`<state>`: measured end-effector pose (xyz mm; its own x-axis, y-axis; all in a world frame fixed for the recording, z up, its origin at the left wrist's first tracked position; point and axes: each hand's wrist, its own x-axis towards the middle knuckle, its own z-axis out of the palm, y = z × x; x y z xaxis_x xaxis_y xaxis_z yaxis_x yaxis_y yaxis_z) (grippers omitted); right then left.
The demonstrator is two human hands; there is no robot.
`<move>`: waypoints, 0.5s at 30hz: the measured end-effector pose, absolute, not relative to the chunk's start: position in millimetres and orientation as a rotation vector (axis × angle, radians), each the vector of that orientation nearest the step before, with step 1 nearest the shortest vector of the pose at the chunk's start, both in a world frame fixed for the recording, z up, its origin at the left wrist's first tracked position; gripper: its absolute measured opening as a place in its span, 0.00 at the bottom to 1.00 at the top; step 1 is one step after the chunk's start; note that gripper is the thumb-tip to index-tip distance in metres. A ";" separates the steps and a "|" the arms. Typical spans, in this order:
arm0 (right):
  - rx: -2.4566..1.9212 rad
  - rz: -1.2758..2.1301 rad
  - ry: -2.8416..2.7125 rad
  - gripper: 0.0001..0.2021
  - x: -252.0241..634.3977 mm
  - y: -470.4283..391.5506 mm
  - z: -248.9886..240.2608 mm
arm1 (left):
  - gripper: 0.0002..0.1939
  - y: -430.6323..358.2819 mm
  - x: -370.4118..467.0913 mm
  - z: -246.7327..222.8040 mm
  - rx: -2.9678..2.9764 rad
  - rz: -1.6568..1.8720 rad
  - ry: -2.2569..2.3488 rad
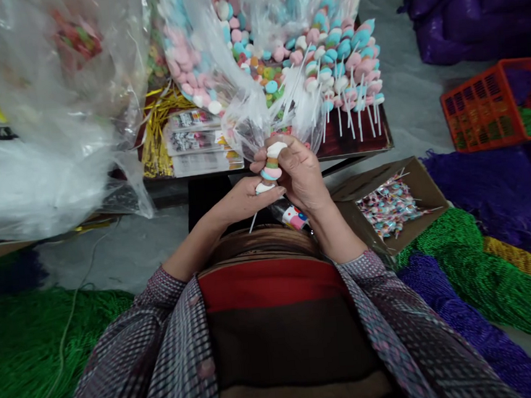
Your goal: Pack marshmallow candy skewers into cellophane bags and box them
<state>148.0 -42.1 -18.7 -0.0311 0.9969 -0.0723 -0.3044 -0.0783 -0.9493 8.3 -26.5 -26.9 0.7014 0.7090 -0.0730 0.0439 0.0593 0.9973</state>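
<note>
Close to my body, both hands hold a marshmallow skewer [271, 173] of white, pink, blue and orange-brown pieces, its white stick pointing down towards me. My left hand [242, 198] is closed around its lower end, just above the bare stick. At the upper end, the fingers of my right hand [302, 168] pinch the white top piece. Beneath my right wrist lies a clear printed wrapper [295, 218], partly hidden. Just beyond my hands, a clear plastic bag [242, 96] of pink, blue and white marshmallows sits on the dark table [358, 145].
Finished skewers [352, 74] lie at the table's right end. Gold twist ties [157, 131] and flat printed bags [199, 140] lie left of centre. A cardboard box [425, 191] of wrapped sweets, an orange crate [475, 106] and green cord bundles [500, 284] are on the right.
</note>
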 end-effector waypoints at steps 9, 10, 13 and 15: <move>-1.001 1.272 -0.994 0.30 171.1 -38.3 -11.7 | 0.21 -17.4 3.1 -24.5 1.221 0.883 0.779; -1.058 1.237 -0.970 0.28 174.9 -40.9 -12.6 | 0.22 -13.9 3.8 -24.3 1.149 0.961 0.832; -1.203 1.338 -0.988 0.21 175.3 -54.5 -18.2 | 0.22 -4.6 7.8 -25.0 1.017 1.110 0.993; -1.197 1.515 -1.036 0.21 166.5 -64.1 -22.9 | 0.21 -1.5 10.1 -26.9 1.028 1.139 1.035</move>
